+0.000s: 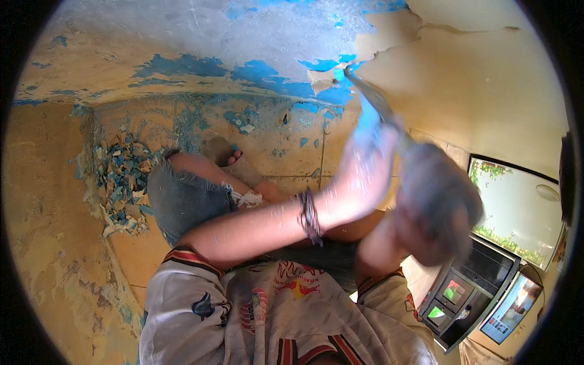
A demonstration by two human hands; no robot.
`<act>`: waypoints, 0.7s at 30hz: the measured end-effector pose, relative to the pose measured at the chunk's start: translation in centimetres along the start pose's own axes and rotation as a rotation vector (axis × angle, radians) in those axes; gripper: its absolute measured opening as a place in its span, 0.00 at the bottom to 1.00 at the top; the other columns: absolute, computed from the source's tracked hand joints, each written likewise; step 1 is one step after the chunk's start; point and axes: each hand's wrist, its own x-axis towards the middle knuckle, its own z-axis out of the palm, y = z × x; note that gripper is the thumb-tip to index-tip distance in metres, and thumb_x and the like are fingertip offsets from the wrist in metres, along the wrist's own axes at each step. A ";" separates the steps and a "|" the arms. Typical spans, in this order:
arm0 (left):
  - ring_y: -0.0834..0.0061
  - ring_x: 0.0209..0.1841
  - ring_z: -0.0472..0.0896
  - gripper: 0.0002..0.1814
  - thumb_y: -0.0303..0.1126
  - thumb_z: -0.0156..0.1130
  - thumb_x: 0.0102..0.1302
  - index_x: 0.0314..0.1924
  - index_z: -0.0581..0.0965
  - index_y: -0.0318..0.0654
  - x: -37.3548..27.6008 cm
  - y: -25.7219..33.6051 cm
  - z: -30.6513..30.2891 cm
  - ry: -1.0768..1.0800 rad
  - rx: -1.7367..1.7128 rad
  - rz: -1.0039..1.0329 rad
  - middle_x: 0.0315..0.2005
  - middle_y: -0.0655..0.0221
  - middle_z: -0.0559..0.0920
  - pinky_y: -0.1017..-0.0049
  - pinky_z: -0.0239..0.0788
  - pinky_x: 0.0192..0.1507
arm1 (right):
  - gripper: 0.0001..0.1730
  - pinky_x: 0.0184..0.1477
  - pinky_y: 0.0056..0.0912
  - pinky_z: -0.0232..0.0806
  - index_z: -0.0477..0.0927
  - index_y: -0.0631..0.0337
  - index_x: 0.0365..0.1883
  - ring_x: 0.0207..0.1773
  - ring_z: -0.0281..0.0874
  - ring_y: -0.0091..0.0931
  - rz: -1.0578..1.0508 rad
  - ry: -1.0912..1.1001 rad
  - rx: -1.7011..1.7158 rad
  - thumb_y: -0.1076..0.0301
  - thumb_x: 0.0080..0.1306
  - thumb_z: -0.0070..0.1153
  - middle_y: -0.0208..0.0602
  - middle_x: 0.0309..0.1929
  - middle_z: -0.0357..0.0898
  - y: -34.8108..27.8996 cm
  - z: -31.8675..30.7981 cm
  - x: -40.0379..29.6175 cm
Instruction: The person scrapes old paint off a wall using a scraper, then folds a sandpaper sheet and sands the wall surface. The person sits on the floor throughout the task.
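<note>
My left hand [372,153] grips a flat metal blade tool [373,95], perhaps a scraper or chisel. The blade's tip meets the wall at the ragged edge of the cream paint [438,77]. Beside that tip, a loose paint flake [323,78] curls away from the surface. Blue paint [260,73] and bare grey plaster [273,32] show where the cream layer is gone. Close to the tool's rear end is my right hand [456,232], badly blurred, around a dark grey object [433,187] whose kind I cannot make out.
A heap of paint chips [125,182] lies on the floor at left, against a stained side wall [54,219]. Scattered flakes dot the floor tiles [292,155] by my bare foot [235,157]. At right are a whiteboard [515,210], a black cabinet [474,292] and a lit screen [511,310].
</note>
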 end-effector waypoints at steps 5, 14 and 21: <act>0.75 0.45 0.71 0.32 0.38 0.43 0.74 0.67 0.47 0.24 0.9 1.1 -1.6 -0.131 -0.004 -0.230 0.40 0.59 0.73 0.74 0.66 0.48 | 0.22 0.28 0.36 0.51 0.59 0.53 0.09 0.17 0.55 0.27 -0.015 0.091 0.092 0.65 0.64 0.40 0.33 0.12 0.60 2.7 -0.1 -0.3; 0.74 0.47 0.66 0.34 0.37 0.51 0.72 0.66 0.49 0.21 1.1 1.1 0.1 -0.051 -0.107 0.065 0.41 0.52 0.71 0.71 0.63 0.53 | 0.17 0.30 0.35 0.52 0.59 0.49 0.14 0.16 0.53 0.23 -0.003 0.027 -0.052 0.64 0.65 0.38 0.27 0.13 0.58 -1.9 -0.3 1.5; 0.64 0.62 0.64 0.39 0.37 0.49 0.72 0.68 0.40 0.19 1.6 1.4 -2.2 -0.142 -0.141 -0.193 0.58 0.40 0.64 0.70 0.53 0.64 | 0.19 0.26 0.36 0.50 0.58 0.53 0.14 0.16 0.55 0.24 0.018 0.205 -0.262 0.62 0.66 0.36 0.31 0.12 0.59 0.7 0.9 0.7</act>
